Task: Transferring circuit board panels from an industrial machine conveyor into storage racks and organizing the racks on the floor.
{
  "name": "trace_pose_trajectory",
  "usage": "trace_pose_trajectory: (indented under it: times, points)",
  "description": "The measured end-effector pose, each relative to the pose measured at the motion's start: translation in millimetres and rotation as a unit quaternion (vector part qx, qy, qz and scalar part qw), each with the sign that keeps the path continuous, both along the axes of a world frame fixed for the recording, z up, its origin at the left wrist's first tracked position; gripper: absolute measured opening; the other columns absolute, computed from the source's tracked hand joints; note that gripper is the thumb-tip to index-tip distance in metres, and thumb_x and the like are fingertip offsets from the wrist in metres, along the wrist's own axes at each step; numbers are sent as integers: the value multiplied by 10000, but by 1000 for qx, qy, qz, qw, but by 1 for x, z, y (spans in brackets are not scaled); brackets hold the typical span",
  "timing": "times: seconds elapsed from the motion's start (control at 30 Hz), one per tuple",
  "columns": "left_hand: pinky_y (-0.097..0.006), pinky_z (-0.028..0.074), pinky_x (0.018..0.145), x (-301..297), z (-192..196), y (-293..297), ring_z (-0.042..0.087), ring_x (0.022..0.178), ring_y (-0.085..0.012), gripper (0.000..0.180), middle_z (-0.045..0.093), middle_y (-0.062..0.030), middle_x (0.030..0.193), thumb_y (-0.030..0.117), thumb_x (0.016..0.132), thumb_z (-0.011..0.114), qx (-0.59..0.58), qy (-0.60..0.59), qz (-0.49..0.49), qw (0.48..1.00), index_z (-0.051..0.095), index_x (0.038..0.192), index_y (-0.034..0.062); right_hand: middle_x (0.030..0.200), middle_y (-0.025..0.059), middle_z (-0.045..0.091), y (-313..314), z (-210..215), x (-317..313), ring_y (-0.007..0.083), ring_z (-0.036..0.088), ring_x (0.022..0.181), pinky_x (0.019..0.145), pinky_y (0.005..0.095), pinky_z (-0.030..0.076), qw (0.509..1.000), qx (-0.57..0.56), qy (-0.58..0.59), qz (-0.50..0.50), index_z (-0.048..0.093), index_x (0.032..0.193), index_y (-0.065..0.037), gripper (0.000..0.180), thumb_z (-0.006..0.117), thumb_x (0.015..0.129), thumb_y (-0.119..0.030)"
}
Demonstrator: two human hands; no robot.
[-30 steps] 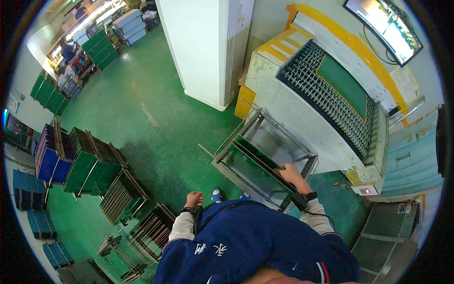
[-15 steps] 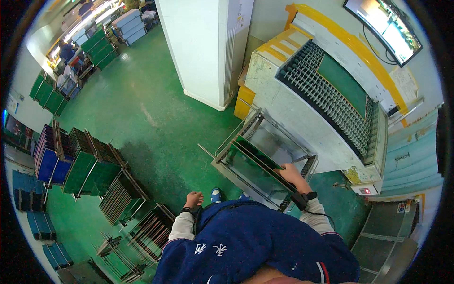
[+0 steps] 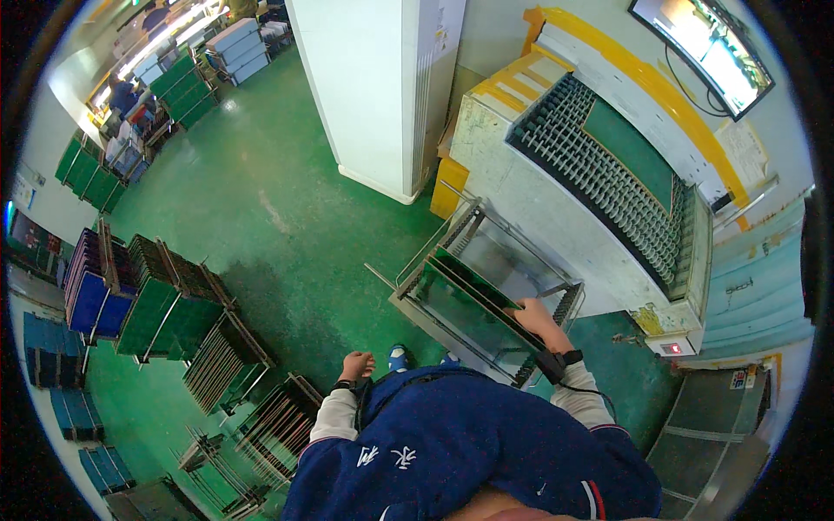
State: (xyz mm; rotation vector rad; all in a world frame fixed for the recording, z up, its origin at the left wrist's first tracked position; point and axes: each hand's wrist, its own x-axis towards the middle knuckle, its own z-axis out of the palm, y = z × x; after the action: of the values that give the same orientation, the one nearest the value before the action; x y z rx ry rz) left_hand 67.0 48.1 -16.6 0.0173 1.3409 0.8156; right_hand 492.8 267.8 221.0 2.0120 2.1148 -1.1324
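Note:
In front of me, a metal rack [image 3: 408, 306] holds a few thin green boards [image 3: 469, 306] standing on edge. My right hand [image 3: 540, 321] is at their right-hand end, its fingers closed at the upper edge of a board; the fingertips are partly hidden. My left hand [image 3: 357, 366] hangs by my left side, away from the rack. Its fingers are curled in, and nothing shows in them. Beyond the rack, a roller conveyor machine [image 3: 599, 174] carries a flat green board [image 3: 630, 156] on its rollers.
Racks of green boards [image 3: 169, 317] and blue boards [image 3: 91, 300] stand to my left, with slotted metal racks [image 3: 278, 430] nearer. A white cabinet [image 3: 373, 95] rises ahead. A screen [image 3: 708, 52] hangs at upper right. Another person [image 3: 123, 94] is far back at left.

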Motion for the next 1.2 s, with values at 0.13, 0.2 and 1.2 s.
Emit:
trace_pose_trajectory:
  times: [0.13,0.2,1.2]
  points:
    - [-266,309,380,-6,-9,-4,476,486,-143,127,491,-29,648,126,867,564,-2,-30,13,999,487,794,56,958,244,654,1,-1,-2,402,621,925,795,431,483,1000,8,-14,12,684,1037,-46,516,671,778,-491]
    - [-267,313,380,-6,-11,-7,476,486,-146,115,491,-36,651,108,858,565,0,-20,23,1000,483,804,49,934,241,663,2,-7,-1,371,639,884,782,411,483,1000,11,-11,7,677,1046,-22,506,684,783,-454]
    - [-268,318,402,-3,-3,-8,457,499,-140,92,481,-40,652,100,884,556,2,-38,33,999,498,855,36,959,218,670,-7,-11,2,380,636,928,818,425,487,1000,-3,-11,-4,695,1011,-62,505,655,779,-508]
